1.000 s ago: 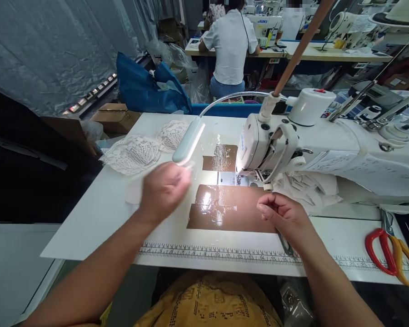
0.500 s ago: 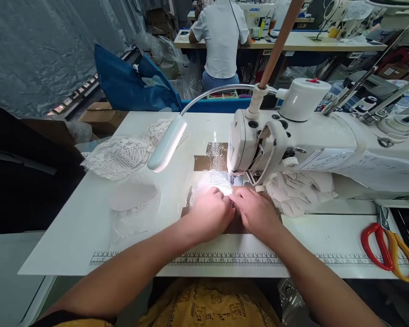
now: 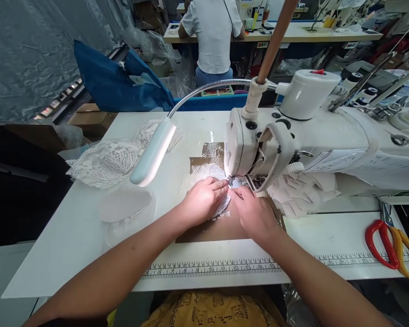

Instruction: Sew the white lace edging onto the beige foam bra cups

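Observation:
Under the sewing machine's head (image 3: 236, 143) lies a small white lace fabric piece (image 3: 222, 208), close to the needle area. My left hand (image 3: 204, 200) rests over it from the left, fingers together and pressing its edge beside the presser foot (image 3: 231, 180). Just to the right, my right hand (image 3: 255, 211) is closed, thumb and index finger pinching the fabric edge in front of the foot. The fingertips of both hands almost meet, and they hide part of the piece. Brown tape (image 3: 201, 232) covers the tabletop beneath.
A lamp (image 3: 153, 152) on a bendable neck hangs left of the machine. White lace pieces (image 3: 104, 163) and pale oval pads (image 3: 126, 204) lie on the left. Fabric scraps (image 3: 301, 193) sit under the machine arm; scissors (image 3: 393, 247) rest at right. A person (image 3: 213, 36) sits beyond.
My left hand has shifted up and flattened along the fabric, uncovering its lower part. My hands have drawn slightly apart at the wrists. The whole view has shifted a little.

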### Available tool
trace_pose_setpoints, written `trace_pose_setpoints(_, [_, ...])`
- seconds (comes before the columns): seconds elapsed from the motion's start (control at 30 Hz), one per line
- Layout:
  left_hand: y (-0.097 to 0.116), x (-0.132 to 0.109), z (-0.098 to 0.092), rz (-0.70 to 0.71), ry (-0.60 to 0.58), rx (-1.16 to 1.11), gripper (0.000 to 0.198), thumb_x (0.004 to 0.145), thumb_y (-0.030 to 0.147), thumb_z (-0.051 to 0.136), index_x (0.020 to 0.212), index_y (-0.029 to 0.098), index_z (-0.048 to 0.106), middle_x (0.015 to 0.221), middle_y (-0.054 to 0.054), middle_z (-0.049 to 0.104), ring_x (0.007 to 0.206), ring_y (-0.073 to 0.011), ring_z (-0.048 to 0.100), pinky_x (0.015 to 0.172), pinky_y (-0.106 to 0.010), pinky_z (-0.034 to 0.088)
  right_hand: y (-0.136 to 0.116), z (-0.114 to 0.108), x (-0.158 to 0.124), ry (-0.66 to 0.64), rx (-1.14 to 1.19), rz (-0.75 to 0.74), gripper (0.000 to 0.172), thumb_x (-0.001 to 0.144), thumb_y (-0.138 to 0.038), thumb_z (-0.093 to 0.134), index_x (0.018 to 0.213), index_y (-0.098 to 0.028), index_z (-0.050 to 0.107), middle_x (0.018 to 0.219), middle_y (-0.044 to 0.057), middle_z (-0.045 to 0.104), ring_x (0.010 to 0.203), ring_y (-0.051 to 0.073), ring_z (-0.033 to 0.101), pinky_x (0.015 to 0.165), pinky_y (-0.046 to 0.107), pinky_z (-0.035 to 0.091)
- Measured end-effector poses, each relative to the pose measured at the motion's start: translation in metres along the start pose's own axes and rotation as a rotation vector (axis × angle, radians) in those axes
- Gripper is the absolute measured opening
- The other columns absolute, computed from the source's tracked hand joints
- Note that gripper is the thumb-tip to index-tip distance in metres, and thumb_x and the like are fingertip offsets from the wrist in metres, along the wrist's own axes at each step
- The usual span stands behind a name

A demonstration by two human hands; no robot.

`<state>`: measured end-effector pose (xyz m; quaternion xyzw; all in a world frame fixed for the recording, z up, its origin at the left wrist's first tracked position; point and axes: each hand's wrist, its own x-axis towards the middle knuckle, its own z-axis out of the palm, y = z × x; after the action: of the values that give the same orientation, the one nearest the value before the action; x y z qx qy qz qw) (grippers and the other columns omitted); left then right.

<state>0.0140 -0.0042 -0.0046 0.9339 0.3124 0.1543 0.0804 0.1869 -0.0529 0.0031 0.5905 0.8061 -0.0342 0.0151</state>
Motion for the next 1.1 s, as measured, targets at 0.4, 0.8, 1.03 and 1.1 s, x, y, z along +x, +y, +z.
trace_pose_setpoints(0.4, [-0.007, -0.001, 0.005, -0.030, 0.072, -0.007, 0.028, 0.094, 0.020, 0.047, 0.114, 0.013, 0.066, 0.113, -0.013, 0.068, 0.089, -0.0236, 0.060, 0.074, -0.039, 0.050, 0.006, 0.006, -0.005, 0.120, 0.052, -0.039, 0.059, 0.078, 0.000, 0.046, 0.129, -0.026, 0.060, 0.101, 0.008, 0.064, 0.071, 0.016, 0.054, 0.055, 0.027, 0.034])
trace_pose_setpoints(0.8, [-0.001, -0.002, 0.001, -0.325, -0.050, 0.077, 0.038, 0.094, 0.027, 0.044, 0.128, 0.018, 0.057, 0.143, -0.013, 0.046, 0.134, -0.0375, 0.034, 0.106, -0.060, 0.032, 0.017, 0.011, -0.008, 0.163, 0.197, -0.079, 0.046, 0.081, -0.004, 0.043, 0.117, -0.023, 0.065, 0.093, 0.005, 0.064, 0.070, 0.016, 0.055, 0.057, 0.026, 0.037])
trace_pose_setpoints(1.03, [-0.005, -0.022, -0.025, -0.218, -0.185, -0.134, 0.040, 0.084, 0.015, 0.051, 0.121, 0.025, 0.064, 0.143, -0.005, 0.050, 0.137, -0.0367, 0.035, 0.109, -0.067, 0.023, 0.025, 0.008, -0.011, 0.207, 0.468, -0.087, 0.043, 0.085, -0.007, 0.039, 0.115, -0.021, 0.067, 0.112, 0.004, 0.068, 0.092, 0.017, 0.064, 0.075, 0.026, 0.049])
trace_pose_setpoints(1.1, [0.005, -0.032, -0.035, -0.042, -0.264, -0.284, 0.037, 0.083, 0.016, 0.057, 0.116, 0.029, 0.066, 0.138, -0.002, 0.055, 0.135, -0.0327, 0.039, 0.110, -0.063, 0.027, 0.027, 0.007, -0.012, 0.208, 0.487, -0.088, 0.040, 0.085, -0.008, 0.039, 0.109, -0.021, 0.069, 0.111, 0.004, 0.069, 0.092, 0.017, 0.064, 0.076, 0.028, 0.050])
